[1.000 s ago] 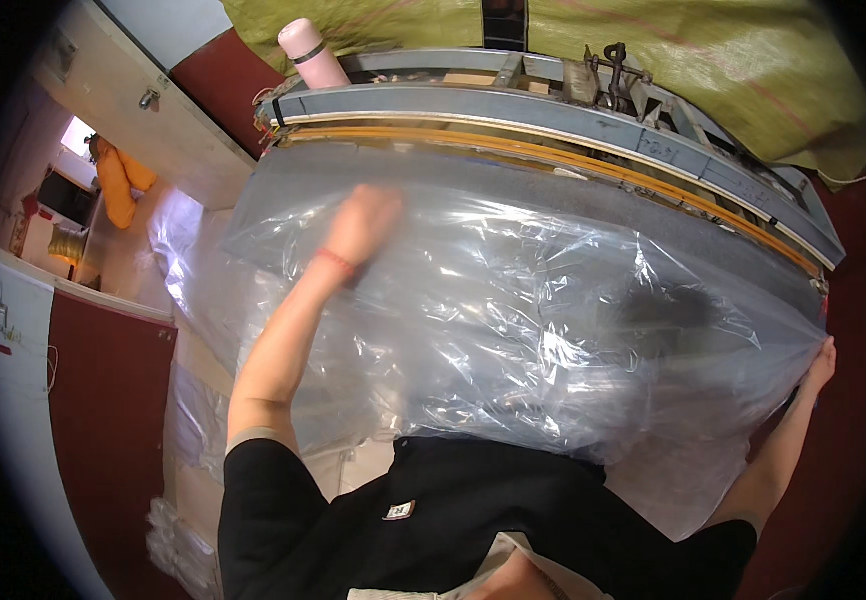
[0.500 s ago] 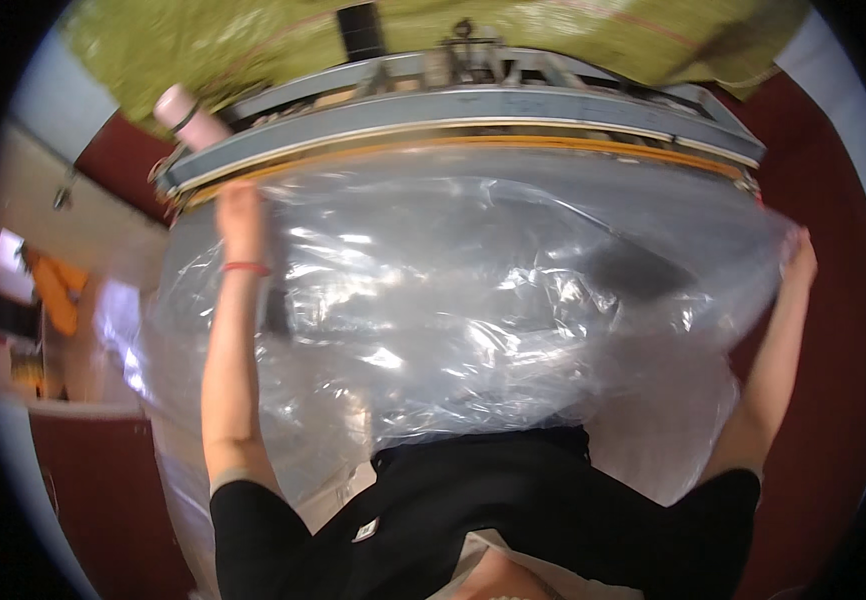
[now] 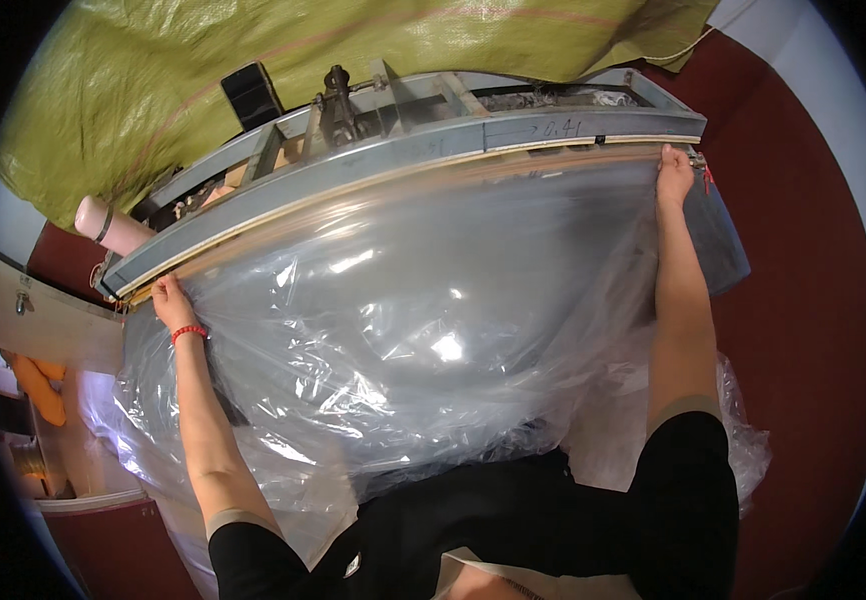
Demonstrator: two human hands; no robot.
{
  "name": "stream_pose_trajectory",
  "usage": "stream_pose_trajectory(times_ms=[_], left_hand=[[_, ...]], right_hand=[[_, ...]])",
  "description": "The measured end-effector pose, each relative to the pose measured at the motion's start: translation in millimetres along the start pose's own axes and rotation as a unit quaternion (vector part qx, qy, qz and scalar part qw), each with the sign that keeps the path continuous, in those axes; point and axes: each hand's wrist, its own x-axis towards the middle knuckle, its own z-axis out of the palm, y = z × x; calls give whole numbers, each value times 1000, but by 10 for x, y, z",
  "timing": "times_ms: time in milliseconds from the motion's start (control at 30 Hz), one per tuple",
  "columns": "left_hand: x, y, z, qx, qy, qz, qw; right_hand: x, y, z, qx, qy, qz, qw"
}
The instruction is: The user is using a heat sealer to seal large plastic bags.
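A large clear plastic film (image 3: 423,290) spreads from the long grey metal frame (image 3: 393,158) down to my body, glossy and wrinkled in its lower part. My left hand (image 3: 169,302), with a red bead bracelet at its wrist, pinches the film's far edge by the frame's left end. At the right end my right hand (image 3: 674,180) grips the same edge, close under the frame's pale strip. Between my hands the film's edge lies fairly straight along the frame, smoother than the rest. The fingertips are partly hidden by the hands.
Yellow-green woven sheeting (image 3: 353,45) covers the area behind the frame. A black phone (image 3: 252,96) lies against it, and a pink bottle (image 3: 115,226) rests at the frame's left end. Loose film (image 3: 743,440) hangs at lower right above dark red floor (image 3: 793,250). Orange cloth (image 3: 41,390) shows at far left.
My right hand has come inward and up to the frame with the film edge. My left hand sits farther left in the tilted view. The film's far edge now looks straighter.
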Motion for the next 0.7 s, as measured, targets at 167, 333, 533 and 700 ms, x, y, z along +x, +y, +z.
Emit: stream_pose_trajectory(times_ms=[167,333,533,700], left_hand=[[23,23,62,-24,-28,-22,999],[25,55,-20,-121,44,-111,985],[102,41,-90,-125,44,-91,987],[-172,570,-189,-91,-119,-106,983]], right_hand=[[97,144,47,10,57,-35,998],[56,-61,-29,87,55,99,990],[71,-135,-17,69,114,66,989],[-469,-1037,403,-88,156,-219,959]])
